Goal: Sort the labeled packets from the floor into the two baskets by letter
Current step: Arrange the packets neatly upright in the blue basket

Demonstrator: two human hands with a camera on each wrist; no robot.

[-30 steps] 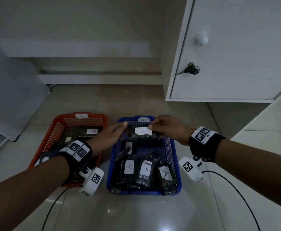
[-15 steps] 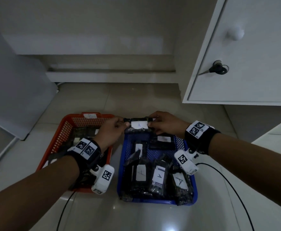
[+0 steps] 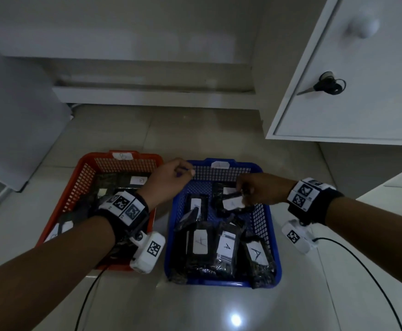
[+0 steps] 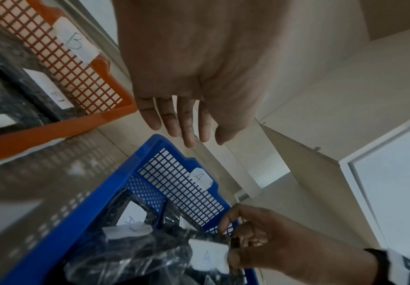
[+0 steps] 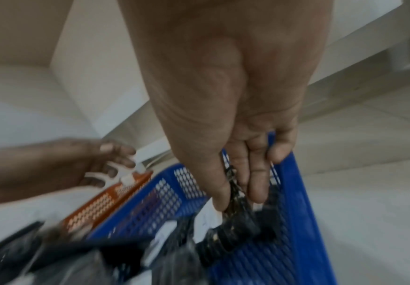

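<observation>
An orange basket (image 3: 61,211) tagged B stands on the left and a blue basket (image 3: 270,237) tagged A on the right, both holding black packets with white labels. My right hand (image 3: 243,194) pinches one end of a black packet labelled A (image 3: 231,203) low inside the far part of the blue basket; the pinch shows in the right wrist view (image 5: 233,204). My left hand (image 3: 185,172) hovers over the gap between the baskets by the blue basket's far left corner. Its fingers (image 4: 186,133) are straight and hold nothing.
A white cupboard door (image 3: 362,91) with a key in its lock overhangs the far right. A low white ledge (image 3: 152,96) runs along the back, and a grey panel (image 3: 16,127) leans at the left. Black cables (image 3: 362,271) trail over the glossy tile floor near me.
Both hands held the A packet at the blue basket's far rim. The left hand has let go and drawn back left; the right hand has lowered the packet into the basket.
</observation>
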